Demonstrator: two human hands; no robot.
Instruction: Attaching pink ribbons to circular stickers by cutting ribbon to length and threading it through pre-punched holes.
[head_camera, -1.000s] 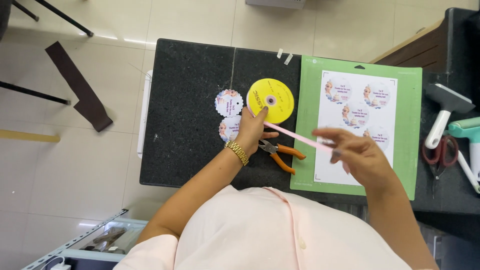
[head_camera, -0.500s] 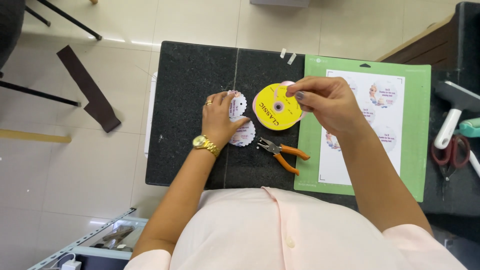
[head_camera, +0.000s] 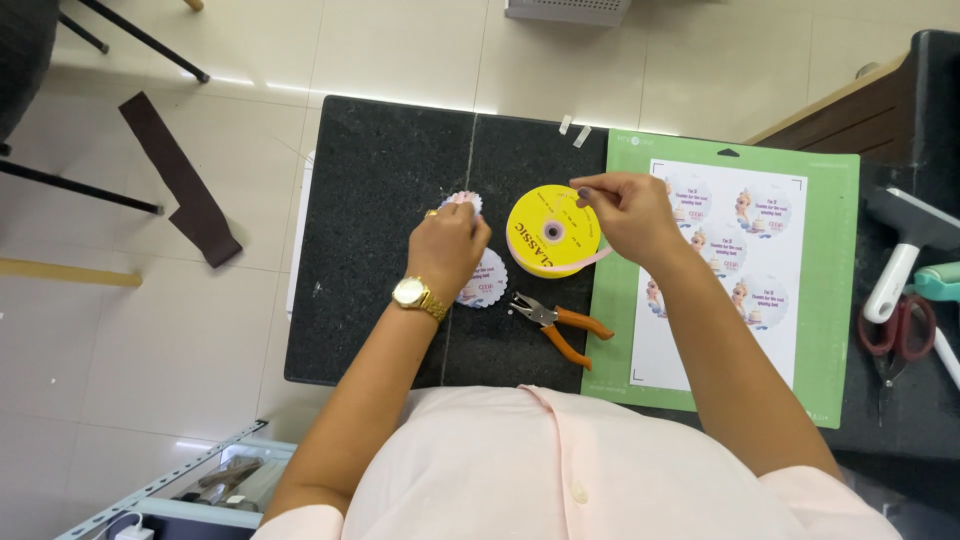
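While the right hand (head_camera: 628, 212) pinches the yellow spool (head_camera: 553, 231) (pink ribbon trailing), the left hand (head_camera: 447, 250) closes on round scalloped tags (head_camera: 484, 281) on the black counter (head_camera: 380, 200).

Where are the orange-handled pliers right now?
The orange-handled pliers lie on the dark table, just below the yellow ribbon spool, between the left hand and the green cutting mat.
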